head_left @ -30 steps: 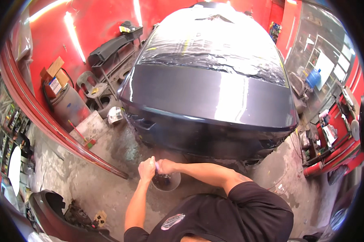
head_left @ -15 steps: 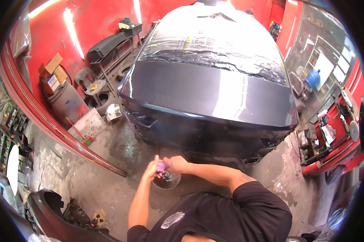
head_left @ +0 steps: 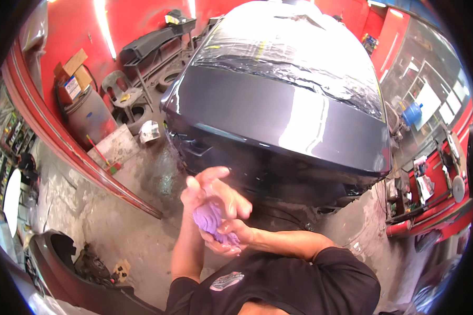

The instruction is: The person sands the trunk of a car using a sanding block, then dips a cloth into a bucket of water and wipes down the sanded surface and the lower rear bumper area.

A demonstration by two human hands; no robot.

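A soft, ridged purple lump (head_left: 207,216), wet-looking and either kneaded like clay or a crumpled cloth, is between my two hands, in front of the car's rear. My left hand (head_left: 219,193) curls over its upper side, a finger stretched out to the right. From below, my right hand (head_left: 240,231) has its fingers wrapped round the lower end of the lump. Both hands look wet. Beyond them stands a dark grey car (head_left: 236,100), its boot lid glossy and its rear window covered with plastic sheeting (head_left: 294,63).
A red metal rail (head_left: 84,157) runs along the left, with a drum (head_left: 92,118) and a plastic chair (head_left: 122,94) behind it. A dark body panel (head_left: 63,273) lies at the lower left. At right are a red tool bench (head_left: 430,210) and a blue water bottle (head_left: 412,113).
My hands have come nearer and higher, and the purple lump shows larger between them. The round clear-looking dish seen below them earlier is out of sight. My view has shifted slightly.
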